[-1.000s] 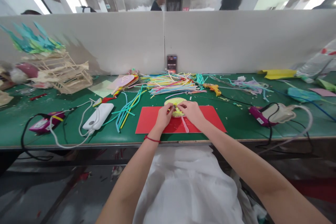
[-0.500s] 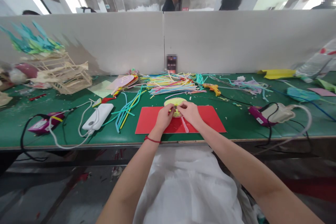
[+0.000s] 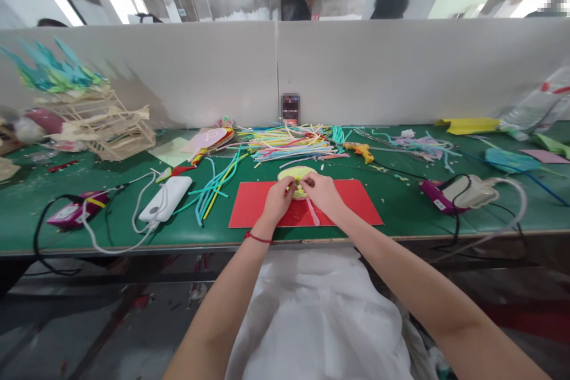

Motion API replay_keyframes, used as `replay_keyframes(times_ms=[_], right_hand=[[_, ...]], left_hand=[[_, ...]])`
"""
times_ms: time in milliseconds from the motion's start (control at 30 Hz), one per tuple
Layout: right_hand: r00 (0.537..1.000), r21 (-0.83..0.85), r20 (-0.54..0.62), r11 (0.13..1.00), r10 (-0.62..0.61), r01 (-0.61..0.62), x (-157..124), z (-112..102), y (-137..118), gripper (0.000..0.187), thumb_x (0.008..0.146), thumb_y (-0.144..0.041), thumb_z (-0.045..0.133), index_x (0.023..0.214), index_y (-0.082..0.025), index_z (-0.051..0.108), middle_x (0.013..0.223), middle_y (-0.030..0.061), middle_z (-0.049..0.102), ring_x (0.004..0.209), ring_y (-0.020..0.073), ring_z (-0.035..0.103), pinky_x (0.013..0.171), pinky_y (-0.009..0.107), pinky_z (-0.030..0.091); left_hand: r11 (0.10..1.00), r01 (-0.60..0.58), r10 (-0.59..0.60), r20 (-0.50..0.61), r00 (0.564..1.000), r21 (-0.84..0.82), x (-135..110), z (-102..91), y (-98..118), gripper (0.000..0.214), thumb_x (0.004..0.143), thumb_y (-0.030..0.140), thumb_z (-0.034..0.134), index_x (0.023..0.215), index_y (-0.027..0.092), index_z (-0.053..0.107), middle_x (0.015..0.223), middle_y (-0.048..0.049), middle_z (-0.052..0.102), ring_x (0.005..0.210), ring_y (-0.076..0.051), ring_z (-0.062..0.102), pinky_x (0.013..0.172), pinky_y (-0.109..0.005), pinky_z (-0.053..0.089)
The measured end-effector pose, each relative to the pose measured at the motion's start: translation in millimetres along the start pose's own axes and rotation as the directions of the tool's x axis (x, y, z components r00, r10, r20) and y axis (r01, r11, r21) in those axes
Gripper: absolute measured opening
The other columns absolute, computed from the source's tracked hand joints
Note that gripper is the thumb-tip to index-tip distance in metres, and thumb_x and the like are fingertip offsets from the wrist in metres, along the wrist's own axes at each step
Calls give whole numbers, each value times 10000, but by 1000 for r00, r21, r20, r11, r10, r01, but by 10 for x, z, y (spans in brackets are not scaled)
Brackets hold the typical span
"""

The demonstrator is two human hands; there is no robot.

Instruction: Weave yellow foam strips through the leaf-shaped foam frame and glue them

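Note:
A round yellow-green piece (image 3: 295, 175) lies at the far edge of a red sheet (image 3: 347, 202) on the green table. My left hand (image 3: 276, 199) and my right hand (image 3: 322, 193) meet over it, fingers pinched on its near edge. What exactly sits between the fingertips is too small to make out. A pink strip (image 3: 312, 211) lies on the red sheet under my right hand. A red string circles my left wrist.
A heap of coloured strips (image 3: 285, 141) lies behind the sheet, beside an orange glue gun (image 3: 360, 150). A white power bank (image 3: 165, 198) with cables sits left, a purple device (image 3: 434, 195) right. A wooden stick frame (image 3: 104, 124) stands far left. A white partition (image 3: 356, 71) backs the table.
My hands stay pinched on the yellow-green piece with only slight finger shifts. A person behind the partition has walked to the right.

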State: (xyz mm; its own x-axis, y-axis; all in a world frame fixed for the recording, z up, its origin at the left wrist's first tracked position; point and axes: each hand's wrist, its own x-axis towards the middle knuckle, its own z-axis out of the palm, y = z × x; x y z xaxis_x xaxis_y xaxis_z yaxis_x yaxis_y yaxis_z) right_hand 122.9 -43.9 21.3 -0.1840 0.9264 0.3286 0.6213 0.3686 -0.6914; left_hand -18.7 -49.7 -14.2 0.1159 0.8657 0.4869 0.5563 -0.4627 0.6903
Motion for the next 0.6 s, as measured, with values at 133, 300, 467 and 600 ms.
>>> replay_keyframes(times_ms=[133, 300, 467, 600], right_hand=[[1000, -86, 16, 996, -7, 9, -14, -23, -33, 99, 758, -223, 479, 730, -178, 562, 668, 24, 599, 617, 137, 537, 586, 241, 375], [994, -159, 108, 987, 15, 3, 7, -60, -59, 183, 769, -217, 442, 612, -180, 528, 599, 17, 556, 569, 133, 485, 552, 245, 333], [977, -67, 204, 996, 63, -51, 37, -67, -63, 199, 791, -209, 414, 635, -175, 533, 620, 13, 571, 602, 129, 503, 580, 237, 346], [974, -55, 222, 998, 34, -22, 34, -54, -34, 193, 811, -206, 396, 653, -174, 502, 616, 2, 547, 592, 119, 496, 564, 225, 341]], left_hand=[[999, -10, 10, 12, 1000, 43, -7, -5, 23, 128, 835, 219, 394, 796, 184, 511, 753, -18, 585, 695, -120, 531, 615, -208, 384], [995, -26, 22, 40, 999, 95, -11, -9, 28, 125, 837, 213, 402, 830, 189, 525, 790, -21, 595, 704, -122, 527, 617, -210, 382], [997, -19, 16, 33, 999, 76, -3, 2, 3, 138, 845, 222, 394, 838, 189, 528, 802, -25, 600, 715, -121, 533, 636, -210, 399], [997, -24, 22, 26, 999, 71, -1, 14, -14, 140, 846, 230, 390, 834, 188, 522, 784, -24, 592, 692, -118, 523, 618, -207, 394]])
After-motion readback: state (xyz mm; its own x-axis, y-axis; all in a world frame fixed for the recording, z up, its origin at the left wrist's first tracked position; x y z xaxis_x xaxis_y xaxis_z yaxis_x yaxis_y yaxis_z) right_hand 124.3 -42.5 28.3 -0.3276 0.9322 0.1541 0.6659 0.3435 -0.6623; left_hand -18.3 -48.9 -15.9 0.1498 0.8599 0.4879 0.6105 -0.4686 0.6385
